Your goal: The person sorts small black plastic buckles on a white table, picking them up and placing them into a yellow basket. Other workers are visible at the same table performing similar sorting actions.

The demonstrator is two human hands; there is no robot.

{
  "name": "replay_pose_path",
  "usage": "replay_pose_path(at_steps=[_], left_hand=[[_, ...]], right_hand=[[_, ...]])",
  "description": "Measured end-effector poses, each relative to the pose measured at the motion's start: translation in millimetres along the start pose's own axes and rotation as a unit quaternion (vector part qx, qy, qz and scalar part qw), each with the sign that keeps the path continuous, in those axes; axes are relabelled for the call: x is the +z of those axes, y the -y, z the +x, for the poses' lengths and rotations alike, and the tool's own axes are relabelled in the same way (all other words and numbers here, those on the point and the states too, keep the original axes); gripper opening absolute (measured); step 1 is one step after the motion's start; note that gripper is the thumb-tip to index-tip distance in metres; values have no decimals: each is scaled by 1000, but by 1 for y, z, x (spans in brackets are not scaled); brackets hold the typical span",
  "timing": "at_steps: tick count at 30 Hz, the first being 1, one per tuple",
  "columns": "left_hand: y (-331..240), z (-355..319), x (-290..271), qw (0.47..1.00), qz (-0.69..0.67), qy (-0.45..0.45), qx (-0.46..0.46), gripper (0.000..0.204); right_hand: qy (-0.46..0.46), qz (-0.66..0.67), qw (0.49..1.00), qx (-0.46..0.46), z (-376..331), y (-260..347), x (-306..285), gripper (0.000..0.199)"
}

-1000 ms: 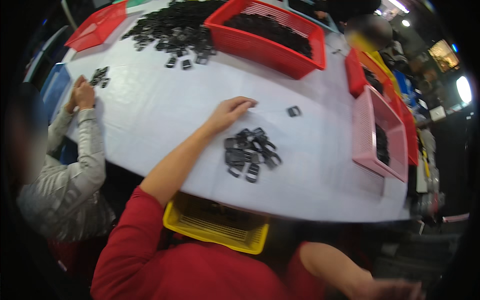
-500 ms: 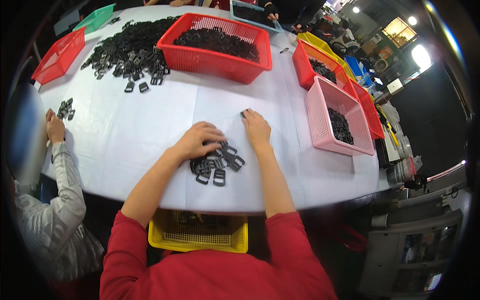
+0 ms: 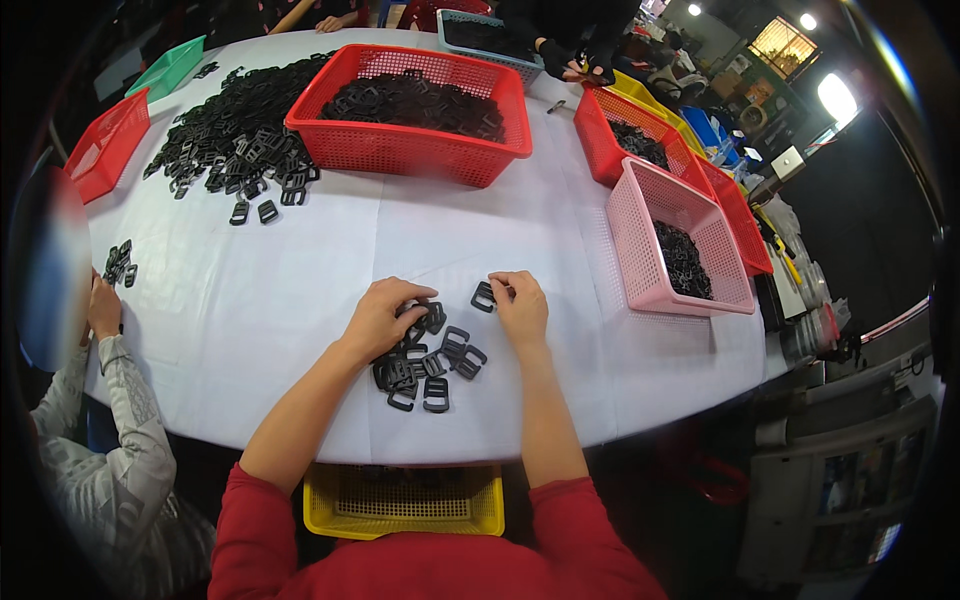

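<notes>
My right hand (image 3: 523, 310) pinches a black strap buckle (image 3: 483, 297) between thumb and fingertips, just above or on the white tabletop. To its left, a small heap of similar black buckles (image 3: 436, 394) lies loose and overlapping in front of me. My left hand (image 3: 385, 320) reaches over the far side of this heap, its fingers bent and thumb drawn in around a buckle (image 3: 433, 318) at the heap's edge. The palm hides part of the heap and some of that grip.
A large red basket (image 3: 420, 152) of black buckles stands ahead, beside a big loose pile (image 3: 235, 135). A pink basket (image 3: 640, 285) and red baskets sit at right. Below the table edge is a yellow basket (image 3: 405, 527). A co-worker's hand (image 3: 104, 308) is at left.
The whole view has shifted, so the table sits lower in it. The buckle in my right hand, barely visible before, now shows its frame. My left fingers have drawn in at the heap.
</notes>
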State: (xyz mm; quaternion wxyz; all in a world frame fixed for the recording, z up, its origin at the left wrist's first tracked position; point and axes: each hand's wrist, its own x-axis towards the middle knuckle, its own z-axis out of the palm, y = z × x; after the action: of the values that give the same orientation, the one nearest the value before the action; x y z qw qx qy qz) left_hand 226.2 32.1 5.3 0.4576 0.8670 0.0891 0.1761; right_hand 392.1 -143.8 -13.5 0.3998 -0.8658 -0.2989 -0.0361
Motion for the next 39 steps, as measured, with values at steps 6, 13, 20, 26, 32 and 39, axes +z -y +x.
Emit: replay_pose_path(at_steps=[6,13,20,26,32,39], left_hand=[[11,4,-14,969,-180,-91,-141,26],[16,1,-24,982,139,-129,-6,18],[21,-3,-23,981,157,-116,19,17],[21,-3,-34,984,144,-98,-47,12],[7,-9,-46,980,123,-150,-35,14],[-24,-39,-32,977,212,-37,-16,23]], right_hand=[[-20,10,997,-72,-3,6,3,8],[0,-26,996,-83,-5,18,2,7],[-3,-17,995,-95,-7,19,-2,8],[39,52,986,-151,-7,36,-4,18],[144,-67,924,-349,-20,51,2,35],[78,-82,967,-230,-17,47,-10,30]])
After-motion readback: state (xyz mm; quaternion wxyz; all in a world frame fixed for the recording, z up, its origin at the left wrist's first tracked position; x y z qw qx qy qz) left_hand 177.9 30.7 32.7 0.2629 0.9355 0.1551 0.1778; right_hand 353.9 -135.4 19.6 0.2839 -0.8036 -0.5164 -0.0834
